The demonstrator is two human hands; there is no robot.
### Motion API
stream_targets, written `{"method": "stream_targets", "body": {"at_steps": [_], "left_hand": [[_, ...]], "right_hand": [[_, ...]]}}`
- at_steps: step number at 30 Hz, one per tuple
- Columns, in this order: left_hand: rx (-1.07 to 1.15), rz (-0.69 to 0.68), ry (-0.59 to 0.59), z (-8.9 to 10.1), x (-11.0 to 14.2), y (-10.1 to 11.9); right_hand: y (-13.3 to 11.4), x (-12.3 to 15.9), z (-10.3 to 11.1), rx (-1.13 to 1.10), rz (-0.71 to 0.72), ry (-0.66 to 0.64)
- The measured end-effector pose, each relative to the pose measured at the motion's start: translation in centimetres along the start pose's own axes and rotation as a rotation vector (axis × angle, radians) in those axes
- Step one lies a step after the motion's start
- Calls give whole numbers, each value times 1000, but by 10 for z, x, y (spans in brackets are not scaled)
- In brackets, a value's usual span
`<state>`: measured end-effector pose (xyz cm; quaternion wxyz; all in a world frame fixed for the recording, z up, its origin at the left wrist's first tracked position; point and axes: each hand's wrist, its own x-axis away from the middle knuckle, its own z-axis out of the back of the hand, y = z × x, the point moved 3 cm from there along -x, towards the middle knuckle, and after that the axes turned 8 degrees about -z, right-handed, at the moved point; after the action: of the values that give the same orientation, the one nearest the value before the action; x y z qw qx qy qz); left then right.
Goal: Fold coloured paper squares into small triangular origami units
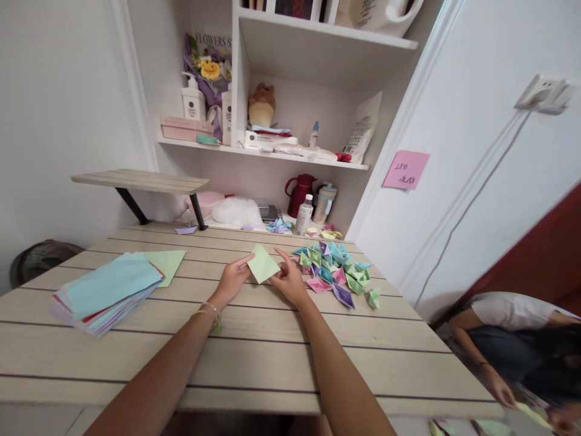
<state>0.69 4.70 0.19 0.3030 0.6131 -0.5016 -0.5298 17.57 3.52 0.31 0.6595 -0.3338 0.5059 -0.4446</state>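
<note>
A light green square of folded paper [263,264] is held just above the middle of the table, one corner toward me. My left hand [235,277] pinches its left corner between thumb and fingers. At the lower right edge, my right hand [289,277] grips it with the thumb and bent fingers, while the index finger points up and away from the paper. To the right of my hands lies a heap of small folded paper boats [338,266] in green, blue, pink and purple.
On the left lies a stack of coloured paper sheets [109,284] over a green sheet [170,264]. A small raised shelf [140,180] stands behind it. A plastic bottle [304,216] and a red jug [300,194] stand at the back. Another person [512,345] handles paper at the lower right.
</note>
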Motion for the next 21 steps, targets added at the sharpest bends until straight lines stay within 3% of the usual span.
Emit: {"method": "stream_targets", "body": {"at_steps": [4,7,11,15,21], "left_hand": [[29,-24,-10,0,0,-1],[14,-20,-46,-1,2,-1],[-90,-29,-38,0,3,0],[-100,-56,-2,3,1,0],[-55,-21,8,4,0,-3]], "right_hand": [[-9,2,-4,-9,42,-67],[-8,0,-2,-41,27,4],[5,-4,0,-155,-95,107],[15,-6,-4,-333,-175,85],[12,-4,-7,-269,-208,16]]}}
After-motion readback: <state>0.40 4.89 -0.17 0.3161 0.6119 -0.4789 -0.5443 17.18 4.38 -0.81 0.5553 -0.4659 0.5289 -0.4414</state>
